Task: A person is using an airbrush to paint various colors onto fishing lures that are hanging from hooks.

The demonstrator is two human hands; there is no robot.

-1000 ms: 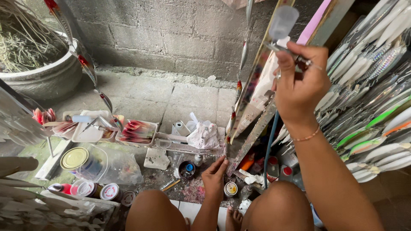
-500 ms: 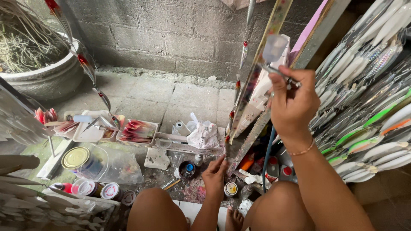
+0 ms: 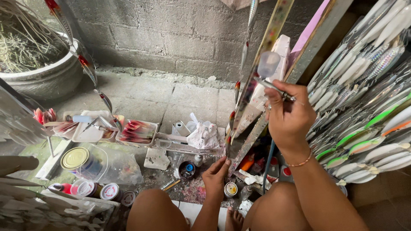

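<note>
My right hand (image 3: 287, 116) is raised and grips a metal airbrush (image 3: 274, 87) with a clear cup on top, its tip pointing left at a long paint-spattered strip (image 3: 257, 70) that leans up to the wall. My left hand (image 3: 215, 179) is low between my knees and pinches the bottom end of a thin rod or lure string by the strip's foot. Small painted fishing lures (image 3: 236, 90) hang along that line. A blue hose (image 3: 266, 164) runs down from the airbrush.
Racks of silver and green fishing lures (image 3: 364, 102) fill the right side. On the floor lie trays of red lure parts (image 3: 137, 130), tins (image 3: 76, 158), small paint bottles (image 3: 186, 169) and a crumpled white bag (image 3: 202, 134). A stone basin (image 3: 43, 77) stands at far left before a block wall.
My right hand with the airbrush has dropped slightly lower and moved left toward the strip. My left hand stays at the bottom.
</note>
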